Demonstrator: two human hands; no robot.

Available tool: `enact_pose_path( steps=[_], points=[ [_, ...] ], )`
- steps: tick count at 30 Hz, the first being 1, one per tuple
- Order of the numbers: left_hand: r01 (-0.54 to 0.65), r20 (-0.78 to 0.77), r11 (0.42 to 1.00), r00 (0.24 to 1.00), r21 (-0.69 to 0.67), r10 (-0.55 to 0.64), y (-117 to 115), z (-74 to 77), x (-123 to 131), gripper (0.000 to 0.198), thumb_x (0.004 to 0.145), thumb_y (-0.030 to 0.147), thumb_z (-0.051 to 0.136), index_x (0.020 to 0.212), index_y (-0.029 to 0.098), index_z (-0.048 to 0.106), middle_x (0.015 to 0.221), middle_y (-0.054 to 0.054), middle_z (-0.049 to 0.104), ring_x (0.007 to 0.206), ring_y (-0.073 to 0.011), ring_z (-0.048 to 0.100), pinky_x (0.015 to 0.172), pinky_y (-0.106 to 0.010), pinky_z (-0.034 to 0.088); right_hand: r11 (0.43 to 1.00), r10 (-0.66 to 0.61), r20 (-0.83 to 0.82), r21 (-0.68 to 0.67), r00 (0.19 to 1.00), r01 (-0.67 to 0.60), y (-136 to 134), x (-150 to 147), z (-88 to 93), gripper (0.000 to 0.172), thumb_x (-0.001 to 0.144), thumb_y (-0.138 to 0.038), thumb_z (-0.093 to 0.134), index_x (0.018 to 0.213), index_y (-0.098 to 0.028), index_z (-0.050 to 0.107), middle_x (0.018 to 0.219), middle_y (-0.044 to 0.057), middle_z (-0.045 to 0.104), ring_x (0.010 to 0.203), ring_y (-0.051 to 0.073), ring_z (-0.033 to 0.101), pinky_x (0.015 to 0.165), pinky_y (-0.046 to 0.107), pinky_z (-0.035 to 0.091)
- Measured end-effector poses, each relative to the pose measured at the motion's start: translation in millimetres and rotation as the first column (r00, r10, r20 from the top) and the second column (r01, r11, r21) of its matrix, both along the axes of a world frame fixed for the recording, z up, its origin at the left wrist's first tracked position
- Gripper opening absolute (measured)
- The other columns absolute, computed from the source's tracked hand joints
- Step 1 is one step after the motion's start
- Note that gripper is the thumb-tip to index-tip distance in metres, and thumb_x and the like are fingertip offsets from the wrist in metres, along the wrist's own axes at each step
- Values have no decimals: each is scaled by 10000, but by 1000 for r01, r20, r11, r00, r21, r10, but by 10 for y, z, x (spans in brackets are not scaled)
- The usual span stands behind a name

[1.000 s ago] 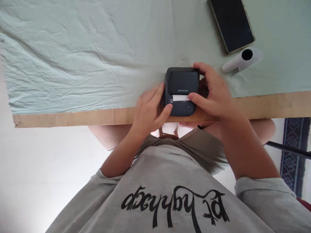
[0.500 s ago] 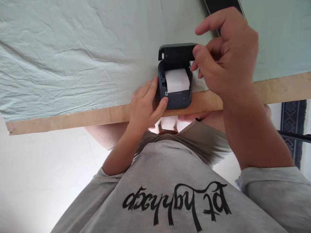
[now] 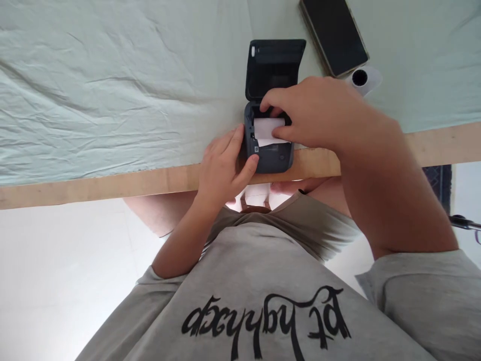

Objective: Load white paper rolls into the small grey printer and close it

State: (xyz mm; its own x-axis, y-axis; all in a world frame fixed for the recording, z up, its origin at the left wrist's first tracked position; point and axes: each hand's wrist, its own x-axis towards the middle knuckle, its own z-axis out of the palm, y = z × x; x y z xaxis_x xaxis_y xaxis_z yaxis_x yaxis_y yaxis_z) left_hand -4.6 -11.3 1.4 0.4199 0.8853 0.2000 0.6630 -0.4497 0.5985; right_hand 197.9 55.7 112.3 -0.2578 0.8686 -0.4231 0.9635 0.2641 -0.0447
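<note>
A small dark printer (image 3: 272, 160) lies at the table's near edge, its black lid (image 3: 275, 67) swung fully back. White paper (image 3: 265, 131) sits in its compartment, the loose end lying over the front of the body. My left hand (image 3: 225, 163) steadies the printer from the left, fingers along its side and thumb on the front corner. My right hand (image 3: 311, 113) reaches in from the right, with its fingertips round the paper roll inside the compartment.
A black phone (image 3: 338, 35) lies at the upper right. Just below it a white paper roll (image 3: 364, 80) with a dark core rests on the pale green cloth (image 3: 131, 90). The bare wooden table edge (image 3: 158, 181) runs in front of me.
The printer's lid has tilted further back. My right hand has moved down and left from the lid into the paper compartment, and the second roll beside the phone has come into sight.
</note>
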Motion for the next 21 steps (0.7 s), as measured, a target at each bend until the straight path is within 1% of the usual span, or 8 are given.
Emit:
enact_pose_path(
  steps=[4, 7, 10, 12, 14, 17, 18, 21],
  points=[
    [-12, 8, 1000, 1000, 0, 12, -7, -8, 10, 743, 1117, 674, 267, 1564, 133, 510, 1514, -202, 661, 1426, -353, 622, 1183, -497, 483, 996, 84, -24, -10, 996, -85, 63, 42, 12, 362, 906, -252, 610, 1244, -316, 721, 1007, 94, 749, 980, 346, 694, 724, 402, 432],
    [-20, 21, 1000, 1000, -24, 21, -20, -3, 16, 788, 1119, 685, 191, 1577, 122, 498, 1523, -205, 654, 1425, -348, 616, 1189, -499, 470, 994, 98, -229, 71, 969, -84, 48, 205, 4, 306, 833, -237, 638, 1121, -279, 733, 840, 43, 704, 817, 240, 648, 731, 386, 396],
    [-22, 28, 999, 999, -39, 23, -31, 2, 12, 857, 1116, 680, 80, 1573, 96, 509, 1511, -211, 659, 1391, -342, 627, 1164, -491, 478, 971, -93, -690, 97, 718, 218, -105, 400, -84, 323, 722, -376, 731, 1029, -292, 677, 913, 1, 723, 677, 153, 586, 673, 369, 393],
    [-25, 25, 999, 999, -38, 26, -35, 4, 9, 882, 1108, 688, 43, 1574, 105, 514, 1511, -204, 659, 1377, -331, 633, 1154, -472, 479, 867, -155, -940, 18, 305, 497, -262, 508, -198, 465, 628, -522, 754, 1013, -314, 597, 907, 1, 689, 705, 185, 593, 605, 351, 364],
    [-27, 17, 999, 999, -38, 28, -37, 11, 6, 882, 1106, 691, 32, 1578, 121, 512, 1522, -195, 653, 1381, -320, 632, 1158, -453, 471, 725, -283, -959, -192, 32, 661, -399, 611, -353, 433, 570, -508, 677, 940, -315, 565, 804, -3, 613, 567, 156, 452, 526, 330, 274],
    [-26, 1, 999, 1000, -44, 26, -39, 38, 2, 877, 1109, 684, 32, 1578, 120, 514, 1525, -193, 650, 1378, -315, 635, 1161, -440, 464, 524, -311, -936, -312, -163, 793, -452, 814, -664, 410, 529, -402, 502, 914, -308, 608, 773, 2, 531, 515, 136, 322, 521, 339, 185],
    [-25, -3, 998, 1000, -50, 25, -38, 50, 0, 869, 1112, 680, 39, 1578, 121, 515, 1523, -191, 652, 1380, -316, 634, 1162, -440, 463, 346, -173, -957, -280, -232, 896, -424, 905, -782, 374, 497, -408, 419, 820, -303, 576, 669, -11, 404, 478, 127, 194, 518, 339, 107],
    [-18, -3, 998, 1000, -66, 18, -34, 81, -9, 841, 1117, 674, 60, 1584, 142, 513, 1527, -183, 653, 1401, -323, 624, 1172, -456, 459, 180, -73, -981, -190, -179, 965, -289, 1249, -1114, 223, 556, -389, 429, 756, -298, 468, 664, -26, 337, 490, 120, 153, 531, 340, 117]
  ],
)
